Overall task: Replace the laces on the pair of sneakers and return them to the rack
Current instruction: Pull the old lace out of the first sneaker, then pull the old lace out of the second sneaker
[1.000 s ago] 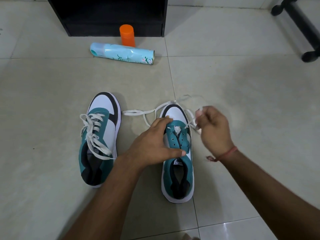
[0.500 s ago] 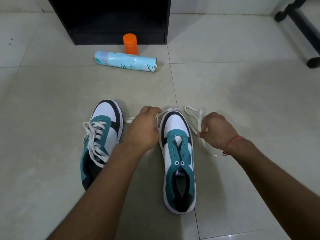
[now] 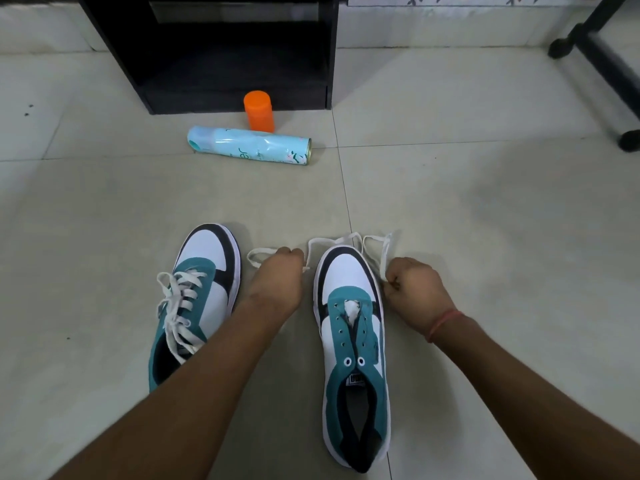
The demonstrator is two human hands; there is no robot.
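Two teal, white and black sneakers stand on the tiled floor, toes pointing away from me. The left sneaker is laced with a loose white lace. The right sneaker has bare eyelets. A loose white lace curves on the floor around its toe. My left hand sits between the two shoes and grips one end of that lace. My right hand, just right of the unlaced shoe, is curled round the other end.
A black rack stands against the far wall. An orange cylinder stands in front of it, and a light-blue spray can lies on its side. A black frame with wheels is at the far right.
My left hand left the top of the unlaced sneaker and took the lace end beside its toe. My right hand dropped lower to the shoe's right. The view tilted up toward the rack.
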